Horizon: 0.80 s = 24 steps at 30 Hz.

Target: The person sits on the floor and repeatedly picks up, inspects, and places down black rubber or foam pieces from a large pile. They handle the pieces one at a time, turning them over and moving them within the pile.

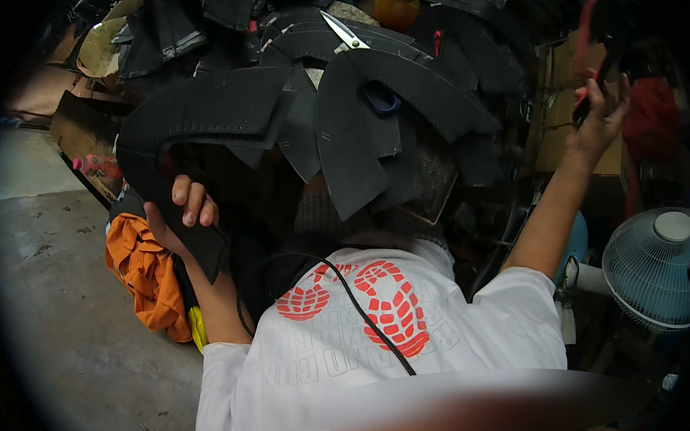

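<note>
Two hands, each gripping one thing.
Left hand (pixel 191 204) clasps one black piece (pixel 199 106), left of one scissors (pixel 343 32); right hand (pixel 601 120) grips one red strip (pixel 584 39); one jar (pixel 396 4), one fan (pixel 651 270).

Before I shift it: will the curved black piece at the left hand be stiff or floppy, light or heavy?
The curved black piece seems fairly stiff: its broad upper part spreads without obvious sag, though other black pieces may support it. It's probably light, since it looks thin and the left hand grips only its lower end.
</note>
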Tool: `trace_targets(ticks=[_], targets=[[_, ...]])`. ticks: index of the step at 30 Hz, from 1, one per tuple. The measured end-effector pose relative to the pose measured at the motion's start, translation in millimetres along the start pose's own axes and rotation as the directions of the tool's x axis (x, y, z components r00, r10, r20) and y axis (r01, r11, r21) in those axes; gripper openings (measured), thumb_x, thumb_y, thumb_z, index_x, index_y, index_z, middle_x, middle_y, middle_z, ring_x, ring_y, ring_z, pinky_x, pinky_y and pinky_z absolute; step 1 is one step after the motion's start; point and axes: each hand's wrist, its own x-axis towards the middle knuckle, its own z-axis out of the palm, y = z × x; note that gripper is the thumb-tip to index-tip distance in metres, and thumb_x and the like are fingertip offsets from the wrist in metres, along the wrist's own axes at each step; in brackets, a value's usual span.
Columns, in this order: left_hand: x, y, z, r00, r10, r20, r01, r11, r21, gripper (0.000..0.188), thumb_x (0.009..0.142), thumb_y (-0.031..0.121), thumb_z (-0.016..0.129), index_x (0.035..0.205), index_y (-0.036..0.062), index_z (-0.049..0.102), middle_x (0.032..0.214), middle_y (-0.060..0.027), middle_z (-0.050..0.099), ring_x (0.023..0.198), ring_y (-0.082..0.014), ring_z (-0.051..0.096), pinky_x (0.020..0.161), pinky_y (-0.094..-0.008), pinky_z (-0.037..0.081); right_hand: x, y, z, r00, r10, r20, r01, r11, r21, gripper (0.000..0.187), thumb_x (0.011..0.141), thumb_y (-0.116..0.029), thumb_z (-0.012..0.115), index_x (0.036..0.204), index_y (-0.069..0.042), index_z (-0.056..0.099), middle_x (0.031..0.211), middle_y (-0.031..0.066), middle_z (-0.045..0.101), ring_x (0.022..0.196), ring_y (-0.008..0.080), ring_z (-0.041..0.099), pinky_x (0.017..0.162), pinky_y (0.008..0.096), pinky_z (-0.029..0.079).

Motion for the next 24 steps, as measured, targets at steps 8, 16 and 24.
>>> trace_targets(ticks=[8,16,24], targets=[[-11.9,5.1,4.0,0.992,0.119,-0.045,-0.115,0.99,0.087,0.067,0.095,0.025,0.056,0.147,-0.001,0.022,0.096,-0.0118,0.052,0.075,-0.0172,0.055,0.07,-0.0353,0.054,-2.6,34.4,15.0,0.984,0.161,0.08,-0.169,0.98,0.101,0.066,0.078,-0.002,0.071,0.135,0.0,0.037,0.096,0.012,0.064,0.076,0.0106,0.058,0.068,0.0219,0.048],[-4.9,1.4,2.6,0.994,0.098,-0.056,-0.094,0.993,0.068,0.069,0.095,0.025,0.057,0.146,-0.0027,0.021,0.095,-0.0113,0.053,0.074,-0.0171,0.055,0.069,-0.0349,0.055,-4.3,76.3,24.7,0.922,0.293,0.252,-0.233,0.942,-0.241,0.076,0.073,-0.019,0.081,0.139,-0.012,0.042,0.12,0.0157,0.051,0.102,0.0235,0.058,0.087,0.0339,0.049],[-8.6,0.7,4.5,0.991,0.121,-0.05,-0.116,0.988,0.102,0.069,0.094,0.026,0.058,0.146,-0.003,0.021,0.094,-0.0115,0.054,0.075,-0.0167,0.056,0.069,-0.035,0.055,-6.0,66.4,42.6,0.951,-0.157,0.266,0.273,0.83,-0.487,0.078,0.071,-0.023,0.082,0.138,-0.013,0.043,0.131,0.0161,0.049,0.114,0.0321,0.053,0.098,0.042,0.043]])
